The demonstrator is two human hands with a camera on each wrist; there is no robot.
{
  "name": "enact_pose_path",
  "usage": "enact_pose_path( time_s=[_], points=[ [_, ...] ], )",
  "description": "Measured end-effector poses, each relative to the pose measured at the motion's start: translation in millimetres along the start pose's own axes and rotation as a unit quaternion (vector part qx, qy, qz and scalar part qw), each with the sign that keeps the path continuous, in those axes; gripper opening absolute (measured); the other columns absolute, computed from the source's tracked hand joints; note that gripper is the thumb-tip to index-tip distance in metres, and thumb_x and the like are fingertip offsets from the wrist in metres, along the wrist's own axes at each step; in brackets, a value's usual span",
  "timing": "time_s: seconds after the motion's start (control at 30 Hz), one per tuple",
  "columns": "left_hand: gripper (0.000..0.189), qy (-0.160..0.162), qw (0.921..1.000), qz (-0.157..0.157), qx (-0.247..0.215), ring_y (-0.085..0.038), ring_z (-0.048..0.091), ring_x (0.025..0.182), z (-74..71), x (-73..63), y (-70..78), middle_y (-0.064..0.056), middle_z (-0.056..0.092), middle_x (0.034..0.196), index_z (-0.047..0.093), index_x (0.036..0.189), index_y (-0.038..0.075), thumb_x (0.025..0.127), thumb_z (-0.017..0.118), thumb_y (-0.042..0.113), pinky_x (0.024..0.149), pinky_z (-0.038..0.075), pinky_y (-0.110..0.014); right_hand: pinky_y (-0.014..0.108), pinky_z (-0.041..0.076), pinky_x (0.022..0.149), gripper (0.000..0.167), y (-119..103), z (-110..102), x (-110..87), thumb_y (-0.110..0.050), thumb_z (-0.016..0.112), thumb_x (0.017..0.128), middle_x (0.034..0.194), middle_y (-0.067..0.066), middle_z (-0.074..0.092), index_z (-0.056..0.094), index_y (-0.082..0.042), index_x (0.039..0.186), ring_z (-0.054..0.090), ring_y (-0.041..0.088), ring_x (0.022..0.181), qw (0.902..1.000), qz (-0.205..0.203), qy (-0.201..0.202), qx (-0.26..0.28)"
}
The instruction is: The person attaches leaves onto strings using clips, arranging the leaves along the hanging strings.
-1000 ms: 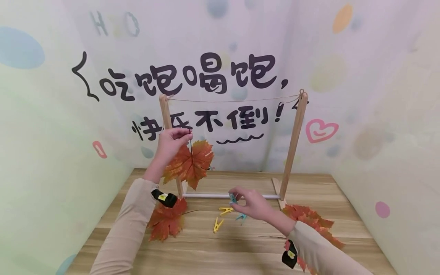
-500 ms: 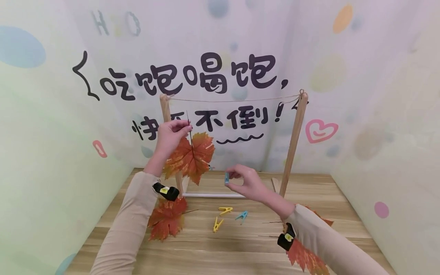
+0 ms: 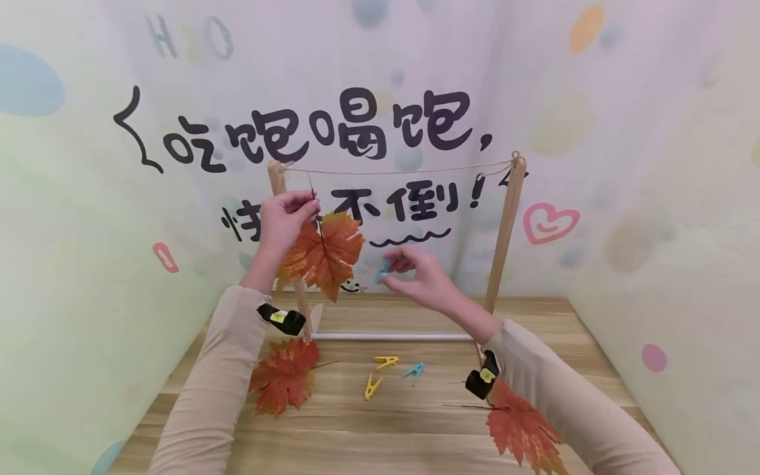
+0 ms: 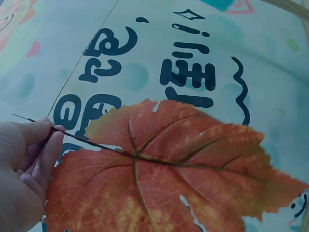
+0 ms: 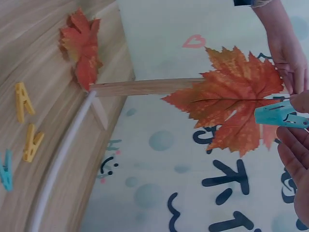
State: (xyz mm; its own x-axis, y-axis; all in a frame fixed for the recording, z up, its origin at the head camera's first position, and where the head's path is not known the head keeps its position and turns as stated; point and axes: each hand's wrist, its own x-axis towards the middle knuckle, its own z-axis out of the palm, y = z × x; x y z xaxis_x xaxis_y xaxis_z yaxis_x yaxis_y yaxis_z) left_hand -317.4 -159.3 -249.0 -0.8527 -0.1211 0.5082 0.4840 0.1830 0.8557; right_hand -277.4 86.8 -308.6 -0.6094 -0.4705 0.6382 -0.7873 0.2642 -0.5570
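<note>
My left hand (image 3: 284, 221) pinches the dark stem of an orange-red maple leaf (image 3: 329, 254), which hangs below the fingers near the left post. The stem's upper end overlaps the string (image 3: 380, 173) in the head view. In the left wrist view the leaf (image 4: 164, 164) spreads wide, its stem between thumb and fingers. My right hand (image 3: 424, 280) holds a light-blue clothespin (image 3: 382, 269) between thumb and fingers, lower and to the right of the leaf. The right wrist view shows this clothespin (image 5: 277, 116) in front of the leaf's stem side.
Two wooden posts, left (image 3: 278, 179) and right (image 3: 505, 237), carry the string, with a white rod (image 3: 392, 336) low between them. Two yellow clothespins (image 3: 372, 386) and a blue one (image 3: 414, 373) lie on the table (image 3: 356, 442). More leaves lie left (image 3: 285, 379) and right (image 3: 522, 425).
My left hand has raised the leaf toward the string and slightly left. The right hand has lifted the blue clothespin from near the table, up and to the left.
</note>
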Motion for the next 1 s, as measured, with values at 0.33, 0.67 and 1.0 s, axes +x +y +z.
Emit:
enact_pose_path(
  time_s=[0.33,0.67,1.0],
  points=[
    [0.024,0.039,0.9992,-0.004,-0.009,-0.004,0.060,0.070,4.4,1.6,11.0,-0.003,0.065,0.085,0.063,0.102,-0.012,0.081,0.064,0.001,0.063,0.050,-0.013,0.028,0.053,0.071,0.028,-23.1,-14.6,36.6,0.004,0.069,0.075,0.090,0.016,0.065,0.058,0.007,0.100,0.064,0.023,0.080,0.9988,0.003,0.046,0.014],
    [0.026,0.071,0.9968,-0.006,-0.035,-0.001,0.059,0.068,5.6,7.6,4.1,0.006,0.064,0.079,0.063,0.103,-0.011,0.081,0.065,0.000,0.062,0.051,-0.013,0.036,0.052,0.076,0.030,-59.4,-18.7,53.6,0.004,0.068,0.076,0.095,0.024,0.062,0.056,0.012,0.102,0.062,0.034,0.088,0.9935,0.039,0.088,0.061],
    [0.025,0.086,0.9947,-0.022,-0.051,-0.002,0.059,0.067,12.7,8.9,0.8,0.009,0.063,0.075,0.064,0.103,-0.010,0.080,0.066,0.002,0.060,0.050,-0.013,0.031,0.052,0.078,0.030,-59.2,-16.2,72.7,0.003,0.067,0.078,0.098,0.021,0.060,0.056,0.011,0.105,0.061,0.026,0.088,0.9914,0.047,0.100,0.070]
  ],
)
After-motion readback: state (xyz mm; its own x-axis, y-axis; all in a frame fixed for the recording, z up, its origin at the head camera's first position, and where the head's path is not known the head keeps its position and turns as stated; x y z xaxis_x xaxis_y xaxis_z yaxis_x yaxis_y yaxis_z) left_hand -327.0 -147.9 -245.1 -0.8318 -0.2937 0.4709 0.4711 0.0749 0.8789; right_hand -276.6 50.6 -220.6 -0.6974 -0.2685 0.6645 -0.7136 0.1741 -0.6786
